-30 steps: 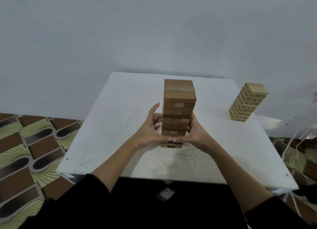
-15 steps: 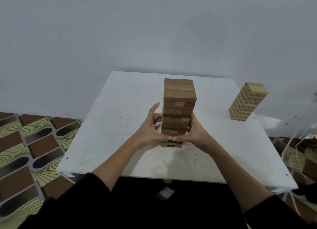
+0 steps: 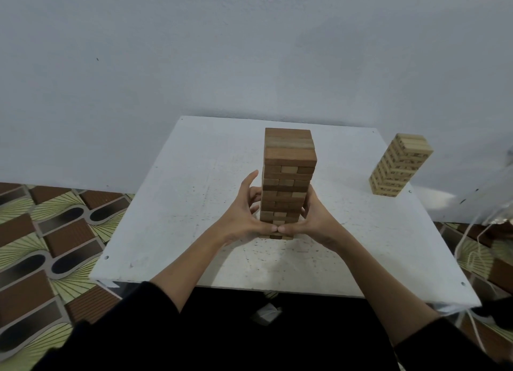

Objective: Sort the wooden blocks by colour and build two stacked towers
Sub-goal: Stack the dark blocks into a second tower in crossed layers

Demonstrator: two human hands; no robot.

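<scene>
Both hands, left hand (image 3: 244,218) and right hand (image 3: 313,220), are clasping the dark tower (image 3: 287,176) mid-counter (image 3: 194,204), seemingly squaring it; the pale tower (image 3: 399,165) is standing apart. Next: releasing gently.

We read the setting as a plain room in a home, not a lab or workshop. A bare, pale painted wall (image 3: 249,51) fills the view from 10 to 2 o'clock. The floor (image 3: 41,245) at 8 to 9 o'clock, and again at 3 to 4 o'clock, has a patterned covering in brown, green and black, a domestic style. The work surface is a simple white table (image 3: 194,204) with a scuffed, speckled top, pushed up near the wall.
</scene>
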